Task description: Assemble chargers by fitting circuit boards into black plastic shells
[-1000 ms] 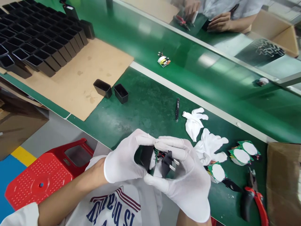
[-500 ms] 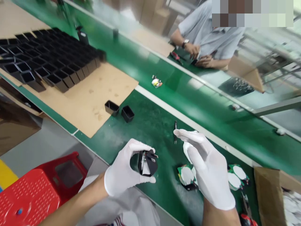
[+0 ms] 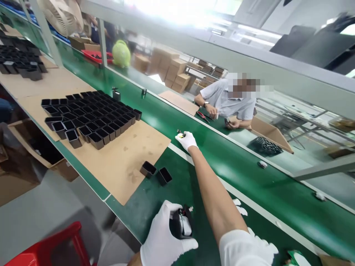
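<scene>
While our gloved left hand (image 3: 159, 238) holds a black case (image 3: 173, 225) low over the green table (image 3: 141, 216), its fingers and thumb curl around the sides and hide some of them. Inside the case we see a white block (image 3: 185, 225) and a tiny bit of red, but the rest is too dark and blurry.

Far out in front, our gloved right hand (image 3: 189, 140) is at a small circuit board (image 3: 181, 136) on the green belt (image 3: 235, 162). The fingers cover part of it, so we cannot tell if they pinch it or only touch it.

Between our hands and the brown sheet (image 3: 122, 162), two black boxes (image 3: 145, 172) (image 3: 164, 181) stand open, with dark insides. Many more (image 3: 97, 143) stand in rows on the sheet.

Our sleeve (image 3: 241, 245) hides part of some white gloves (image 3: 266, 244). A green board (image 3: 299, 259) and a red stool (image 3: 47, 251) are cut off by the bottom edge.

Across the belt sits a person (image 3: 222, 96) beside a cardboard box (image 3: 273, 137). A far red tray (image 3: 89, 55) holds dark bits. One black thing (image 3: 116, 96) on the belt has a pale patch, too small to read.
</scene>
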### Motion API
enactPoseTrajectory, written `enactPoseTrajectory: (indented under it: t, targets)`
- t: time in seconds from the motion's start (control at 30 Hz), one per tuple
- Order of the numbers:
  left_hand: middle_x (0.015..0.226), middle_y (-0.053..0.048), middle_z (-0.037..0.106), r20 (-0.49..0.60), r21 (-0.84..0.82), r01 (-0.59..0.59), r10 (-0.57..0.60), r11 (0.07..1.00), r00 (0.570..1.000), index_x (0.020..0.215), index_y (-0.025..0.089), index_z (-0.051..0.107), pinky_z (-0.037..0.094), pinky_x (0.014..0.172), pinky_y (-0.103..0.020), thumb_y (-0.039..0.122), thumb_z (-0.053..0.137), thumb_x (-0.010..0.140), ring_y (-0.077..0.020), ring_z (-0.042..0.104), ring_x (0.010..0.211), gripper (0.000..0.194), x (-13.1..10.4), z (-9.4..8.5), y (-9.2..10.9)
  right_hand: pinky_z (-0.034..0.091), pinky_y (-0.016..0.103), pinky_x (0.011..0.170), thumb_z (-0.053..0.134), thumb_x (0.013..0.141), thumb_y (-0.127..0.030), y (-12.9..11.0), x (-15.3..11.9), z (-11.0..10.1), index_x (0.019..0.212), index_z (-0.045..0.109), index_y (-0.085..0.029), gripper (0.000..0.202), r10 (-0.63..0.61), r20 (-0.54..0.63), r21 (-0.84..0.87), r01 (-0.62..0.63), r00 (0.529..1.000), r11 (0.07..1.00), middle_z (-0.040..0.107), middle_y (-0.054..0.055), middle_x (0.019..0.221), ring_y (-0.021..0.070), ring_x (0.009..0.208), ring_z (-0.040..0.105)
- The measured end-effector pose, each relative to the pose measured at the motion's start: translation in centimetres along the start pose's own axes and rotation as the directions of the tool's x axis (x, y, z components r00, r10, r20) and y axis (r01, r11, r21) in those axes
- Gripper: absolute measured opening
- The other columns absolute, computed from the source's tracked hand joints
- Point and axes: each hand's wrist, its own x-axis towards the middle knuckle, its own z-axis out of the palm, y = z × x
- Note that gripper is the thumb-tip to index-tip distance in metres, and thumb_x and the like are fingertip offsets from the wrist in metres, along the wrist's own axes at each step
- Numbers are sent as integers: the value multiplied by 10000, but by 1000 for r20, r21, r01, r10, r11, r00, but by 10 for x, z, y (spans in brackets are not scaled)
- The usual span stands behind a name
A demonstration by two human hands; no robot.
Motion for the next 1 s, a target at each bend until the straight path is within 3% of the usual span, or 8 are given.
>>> enactPoseTrajectory:
  t: [0.2,0.47,0.6,0.67,0.73,0.8,0.9,1.0]
  targets:
    - [873,48,667,8,-101,34,-33,994,999,1090,241,614,551,848,-371,33,947,465,-217,658,845,738,5,1,7,631,495,1017,711,1059,-418,-33,12,13,1373,672,-197,385,83,28,-40,-82,996,996,695,108,1393,265,1193,717]
    - [907,42,684,-97,-80,-68,60,994,993,1085,224,640,551,884,-376,55,986,490,-208,666,863,710,2,0,0,607,444,1054,845,924,-351,-70,-61,27,1089,796,-182,241,-133,246,61,122,960,991,819,92,1146,263,1079,775]
    - [1078,-7,720,-54,-32,-133,131,991,990,1174,215,652,560,1015,-429,58,1018,519,-255,716,1027,767,-2,-7,-4,520,435,1191,727,971,-378,-76,-100,-25,1259,755,-183,349,-136,171,144,112,976,983,768,136,1367,282,1300,715]
    - [1199,-39,713,-9,-32,-221,221,975,975,1219,225,659,565,1059,-441,59,1038,522,-277,726,1121,810,-4,-12,-6,570,437,1126,628,1030,-469,-72,-136,-66,1246,755,-214,357,-146,215,192,104,966,976,806,97,1278,254,1205,756]
    - [1247,-56,712,35,-15,-329,329,944,944,1255,242,669,580,1064,-445,76,1056,536,-289,733,1158,834,-7,-17,-8,632,436,1010,560,1067,-532,-66,-182,-104,1268,744,-232,406,-257,359,304,148,897,941,828,82,1197,247,1097,786]
    - [1265,-65,719,65,38,-442,439,896,896,1282,262,676,598,1051,-446,115,1056,593,-294,739,1169,801,-12,-20,-9,664,410,928,674,1000,-615,-62,-232,-130,1334,715,-249,497,-386,372,363,250,844,898,807,84,1234,248,1062,781]
    - [1277,-62,716,85,123,-607,601,785,795,1349,292,655,630,1003,-416,144,967,769,-259,751,1140,675,-20,-21,-9,681,386,917,916,856,-487,-57,-296,-141,1446,636,-262,690,-346,265,283,270,900,920,782,83,1252,238,1019,787]
    - [1264,-51,725,133,162,-673,660,722,740,1396,296,626,647,977,-367,146,927,816,-220,750,1114,670,-28,-17,-6,678,333,890,825,955,-254,-51,-333,-136,1423,648,-298,502,-217,157,251,174,963,952,789,40,1168,188,943,787]
